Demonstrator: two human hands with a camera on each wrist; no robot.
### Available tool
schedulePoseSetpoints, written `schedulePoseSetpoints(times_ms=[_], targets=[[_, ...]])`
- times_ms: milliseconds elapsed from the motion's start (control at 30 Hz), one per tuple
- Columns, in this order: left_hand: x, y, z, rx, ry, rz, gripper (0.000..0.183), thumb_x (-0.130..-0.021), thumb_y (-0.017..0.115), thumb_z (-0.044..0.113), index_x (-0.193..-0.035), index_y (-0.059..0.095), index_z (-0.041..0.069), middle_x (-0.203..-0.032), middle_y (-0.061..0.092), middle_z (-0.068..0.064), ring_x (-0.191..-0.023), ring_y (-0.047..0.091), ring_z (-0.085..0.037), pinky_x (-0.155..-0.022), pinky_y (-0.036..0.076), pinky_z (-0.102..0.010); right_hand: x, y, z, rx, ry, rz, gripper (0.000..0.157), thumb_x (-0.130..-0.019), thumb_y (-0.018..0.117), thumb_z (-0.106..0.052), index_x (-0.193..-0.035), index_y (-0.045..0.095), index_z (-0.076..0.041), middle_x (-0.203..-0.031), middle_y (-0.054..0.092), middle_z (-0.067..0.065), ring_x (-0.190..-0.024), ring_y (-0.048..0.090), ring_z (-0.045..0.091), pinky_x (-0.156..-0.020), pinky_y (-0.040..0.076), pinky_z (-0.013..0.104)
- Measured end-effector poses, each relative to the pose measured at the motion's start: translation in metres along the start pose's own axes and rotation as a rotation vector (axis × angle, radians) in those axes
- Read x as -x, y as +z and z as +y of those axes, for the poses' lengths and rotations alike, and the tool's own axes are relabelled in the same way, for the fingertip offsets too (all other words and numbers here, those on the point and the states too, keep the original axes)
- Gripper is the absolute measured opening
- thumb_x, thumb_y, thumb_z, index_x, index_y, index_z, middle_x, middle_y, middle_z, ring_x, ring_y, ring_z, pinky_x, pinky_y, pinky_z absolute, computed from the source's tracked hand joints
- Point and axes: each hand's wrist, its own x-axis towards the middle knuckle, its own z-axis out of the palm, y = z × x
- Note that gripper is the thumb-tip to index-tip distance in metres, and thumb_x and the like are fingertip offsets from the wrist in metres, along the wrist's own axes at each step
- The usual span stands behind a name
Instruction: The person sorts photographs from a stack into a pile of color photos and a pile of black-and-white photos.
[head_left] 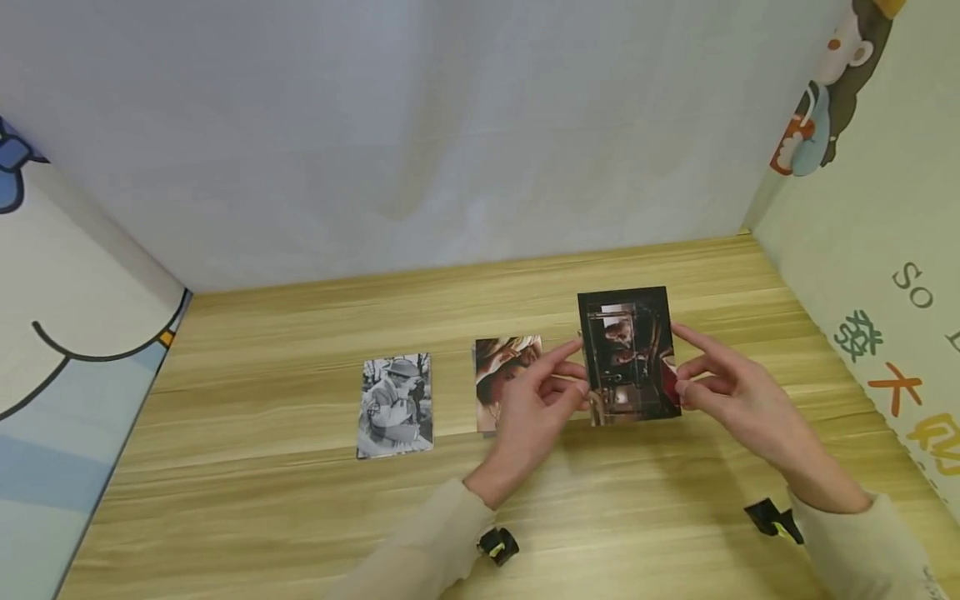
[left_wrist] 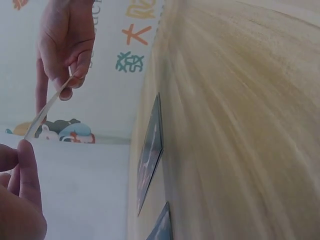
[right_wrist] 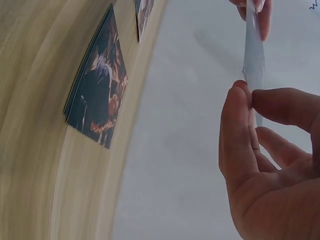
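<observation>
Both hands hold a dark photo print [head_left: 630, 354] upright above the table, its picture side facing the head camera. My left hand [head_left: 531, 408] pinches its left edge between thumb and fingers. At the opposite edge, my right hand [head_left: 738, 396] grips it the same way. The right wrist view shows the print nearly edge-on, with its pale back [right_wrist: 254, 55]. Lying left of the held print is a brown-toned photo [head_left: 497, 358], partly covered by my left hand. Farther left lies a black-and-white photo [head_left: 395, 407]. A small dark photo stack [right_wrist: 100, 90] rests on the table below my right hand.
The wood-grain table [head_left: 262, 500] meets a white cloth wall [head_left: 465, 167] at the back. Printed panels stand at both sides, the right panel [head_left: 862, 275] carrying coloured characters. Black straps [head_left: 498, 546] show at both sleeves.
</observation>
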Motion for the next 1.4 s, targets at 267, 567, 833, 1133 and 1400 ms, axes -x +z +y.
schedulePoseSetpoints(times_ms=[267,567,833,1133,1400], targets=[[-0.002,0.008,-0.007,-0.007,0.007,0.010,0.052,-0.095,0.063,-0.010,-0.145,0.060,0.006,-0.107,0.069,-0.018,-0.086,0.073,-0.022,-0.077,0.064,-0.030,0.000,-0.003,0.007,0.001,0.033,0.011,0.064,-0.102,0.055,0.005,-0.161,0.034,-0.004,-0.107,0.067,0.021,-0.084,0.069,0.007,-0.073,0.061,0.024],[-0.008,0.015,-0.012,-0.041,-0.016,0.036,0.053,-0.093,0.064,-0.010,-0.143,0.062,0.007,-0.104,0.071,-0.015,-0.082,0.073,-0.022,-0.074,0.064,-0.029,-0.006,-0.004,0.012,0.051,0.107,0.060,0.059,-0.103,0.063,-0.007,-0.158,0.042,-0.006,-0.115,0.066,0.020,-0.092,0.069,-0.001,-0.076,0.055,0.015],[-0.012,0.020,-0.017,-0.126,-0.049,0.062,0.054,-0.092,0.064,-0.009,-0.142,0.064,0.011,-0.100,0.072,-0.008,-0.077,0.072,-0.012,-0.071,0.064,-0.033,-0.013,-0.001,0.018,0.054,0.138,0.090,0.057,-0.101,0.066,-0.008,-0.154,0.047,-0.004,-0.111,0.066,0.019,-0.089,0.069,0.000,-0.074,0.057,0.018],[-0.017,0.020,-0.023,-0.204,-0.059,0.077,0.052,-0.091,0.066,-0.006,-0.140,0.065,0.012,-0.099,0.074,-0.005,-0.074,0.072,-0.009,-0.064,0.061,-0.023,-0.019,-0.001,0.023,0.085,0.152,0.085,0.057,-0.100,0.067,-0.007,-0.154,0.048,-0.003,-0.112,0.067,0.020,-0.088,0.068,0.001,-0.073,0.056,0.017],[-0.021,0.021,-0.028,-0.188,-0.081,0.081,0.053,-0.090,0.065,-0.007,-0.140,0.065,0.011,-0.097,0.073,-0.005,-0.072,0.072,-0.010,-0.064,0.062,-0.025,-0.022,-0.001,0.026,0.114,0.178,0.064,0.058,-0.099,0.065,-0.006,-0.155,0.047,-0.006,-0.114,0.068,0.018,-0.094,0.070,0.010,-0.074,0.056,0.018]])
